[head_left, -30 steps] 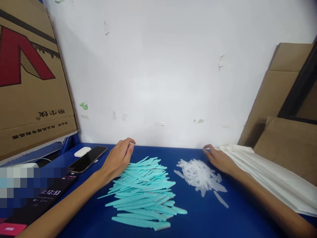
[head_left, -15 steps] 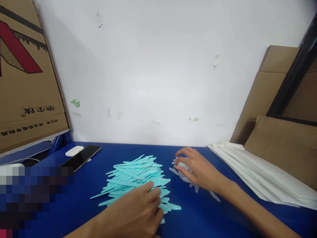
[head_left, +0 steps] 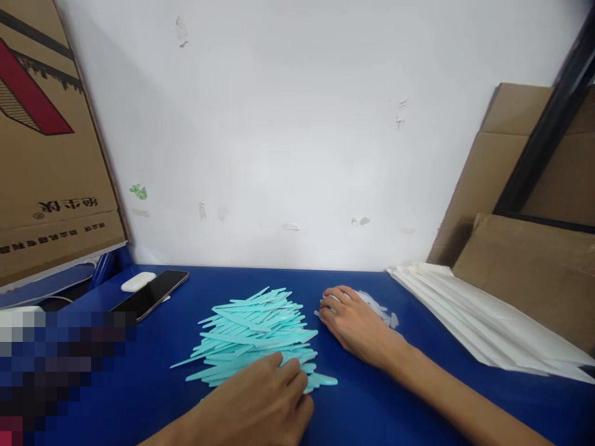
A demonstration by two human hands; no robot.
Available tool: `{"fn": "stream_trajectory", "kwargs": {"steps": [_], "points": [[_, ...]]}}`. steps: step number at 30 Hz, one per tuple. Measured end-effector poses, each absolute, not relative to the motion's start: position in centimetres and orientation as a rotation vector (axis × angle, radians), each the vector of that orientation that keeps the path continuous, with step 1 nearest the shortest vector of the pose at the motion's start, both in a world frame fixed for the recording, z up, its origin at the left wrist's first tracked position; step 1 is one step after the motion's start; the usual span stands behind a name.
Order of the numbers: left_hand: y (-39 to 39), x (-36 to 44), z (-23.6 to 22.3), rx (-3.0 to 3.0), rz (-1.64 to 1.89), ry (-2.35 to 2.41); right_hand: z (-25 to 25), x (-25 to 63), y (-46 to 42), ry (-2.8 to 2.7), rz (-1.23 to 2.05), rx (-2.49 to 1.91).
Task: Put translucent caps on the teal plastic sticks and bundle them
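A heap of thin turquoise plastic sticks [head_left: 253, 334], pointed or tapered at the ends, lies on the blue tabletop. Over the near edge of this heap is my left hand [head_left: 263, 402], its fingers curled in and closed; whatever they may hold is hidden beneath the knuckles. To the right, a smaller pile of translucent, whitish plastic pieces [head_left: 379, 308] sits partly under my right hand [head_left: 351, 321]. That hand is palm down, fingers bent and slightly apart at the left side of the pile, and its fingertips are partly hidden.
A dark phone [head_left: 155, 292] and a white rounded case [head_left: 138, 282] lie at the left. White paper-like sheets [head_left: 483, 322] are stacked at the right, beside folded cardboard [head_left: 525, 266]. A printed cardboard box [head_left: 51, 161] stands at the left, and a white wall [head_left: 279, 124] rises behind the table.
My right hand has come down and slightly left onto the translucent pieces, which now show to its right. My left hand has shifted a little right and nearer to me, staying closed.
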State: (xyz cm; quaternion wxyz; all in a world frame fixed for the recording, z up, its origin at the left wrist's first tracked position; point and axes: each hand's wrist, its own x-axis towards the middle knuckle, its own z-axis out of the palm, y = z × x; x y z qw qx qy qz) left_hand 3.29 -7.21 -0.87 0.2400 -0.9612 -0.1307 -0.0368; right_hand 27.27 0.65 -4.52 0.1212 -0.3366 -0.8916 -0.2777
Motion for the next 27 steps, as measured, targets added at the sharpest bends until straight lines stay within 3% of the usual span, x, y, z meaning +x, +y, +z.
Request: {"fn": "stream_trajectory", "kwargs": {"steps": [27], "points": [[-7.0, 3.4, -3.0, -2.654, -0.192, -0.421, -3.6, 27.2, -0.2, -2.388, -0.563, -0.77]]}}
